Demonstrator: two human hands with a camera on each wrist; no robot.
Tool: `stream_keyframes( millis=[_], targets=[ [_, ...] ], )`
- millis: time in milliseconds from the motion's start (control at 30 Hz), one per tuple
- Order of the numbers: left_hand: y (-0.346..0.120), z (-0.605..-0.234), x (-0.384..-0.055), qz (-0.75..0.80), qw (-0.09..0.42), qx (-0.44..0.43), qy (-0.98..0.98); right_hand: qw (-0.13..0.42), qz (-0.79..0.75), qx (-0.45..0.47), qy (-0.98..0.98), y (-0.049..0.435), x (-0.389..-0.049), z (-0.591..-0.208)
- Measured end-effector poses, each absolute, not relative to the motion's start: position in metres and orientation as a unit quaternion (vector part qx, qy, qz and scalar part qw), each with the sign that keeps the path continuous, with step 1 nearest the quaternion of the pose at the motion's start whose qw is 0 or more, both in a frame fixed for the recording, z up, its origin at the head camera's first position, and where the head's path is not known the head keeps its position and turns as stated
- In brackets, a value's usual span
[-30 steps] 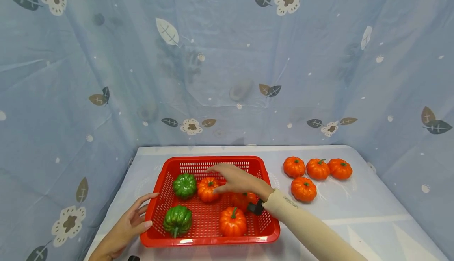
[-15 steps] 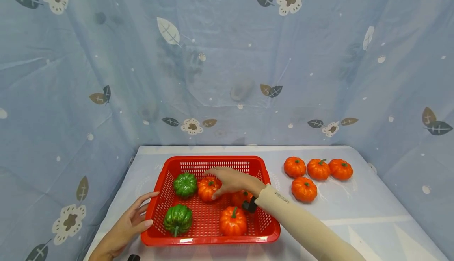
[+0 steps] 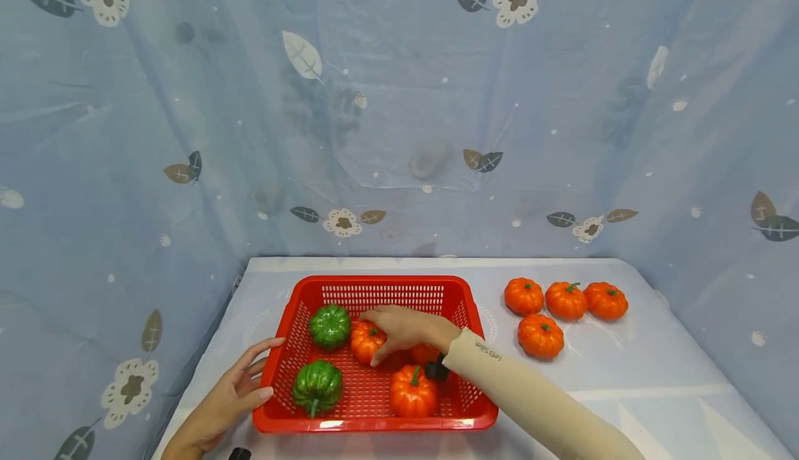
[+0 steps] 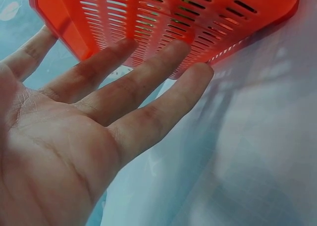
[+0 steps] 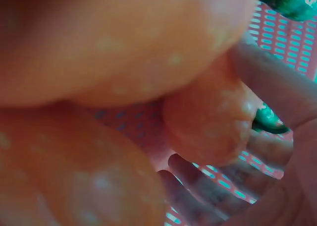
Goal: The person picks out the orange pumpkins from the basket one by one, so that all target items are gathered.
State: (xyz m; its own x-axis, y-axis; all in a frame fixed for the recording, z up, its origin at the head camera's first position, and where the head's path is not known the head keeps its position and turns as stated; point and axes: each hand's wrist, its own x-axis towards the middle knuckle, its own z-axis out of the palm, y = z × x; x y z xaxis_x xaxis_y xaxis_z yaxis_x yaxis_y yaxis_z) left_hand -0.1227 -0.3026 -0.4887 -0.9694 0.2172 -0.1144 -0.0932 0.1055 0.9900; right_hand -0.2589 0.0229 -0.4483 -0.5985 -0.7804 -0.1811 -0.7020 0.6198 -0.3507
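A red plastic basket (image 3: 374, 424) with slotted walls stands on the table. My right hand (image 3: 406, 328) reaches down into it and grips a small orange pumpkin (image 3: 364, 342). In the right wrist view the thumb lies along one side of this pumpkin (image 5: 205, 122), with the fingers curled round the other. Two more orange pumpkins (image 3: 414, 394) sit nearby, one partly hidden under the wrist. On the basket's left are two green pumpkins (image 3: 317, 386). My left hand (image 3: 227, 397) rests against the basket's left side, its fingers (image 4: 148, 82) extended at the slotted wall.
Several orange pumpkins (image 3: 540, 336) sit on the table (image 3: 599, 356) to the right of the basket. A blue patterned curtain (image 3: 399, 134) hangs behind and on both sides of the table.
My right hand has come down over the orange pumpkin in the basket and closed round it. The left hand keeps its place at the basket, and the view has shifted slightly.
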Motion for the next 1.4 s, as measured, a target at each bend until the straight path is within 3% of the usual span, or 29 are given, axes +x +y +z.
stream_keyframes(
  millis=[300,700,1400],
  targets=[
    [-0.306,-0.495,-0.125,0.681,0.123,0.091,0.716,0.136,-0.169,-0.423,0.88,0.027,-0.26,-0.441],
    [-0.304,-0.499,-0.122,0.667,0.111,0.06,0.734,0.089,-0.205,-0.433,0.874,0.033,-0.254,-0.424],
    [-0.3,-0.495,-0.124,0.663,0.111,0.06,0.738,0.063,-0.284,-0.387,0.875,0.075,-0.239,-0.389]
  ],
)
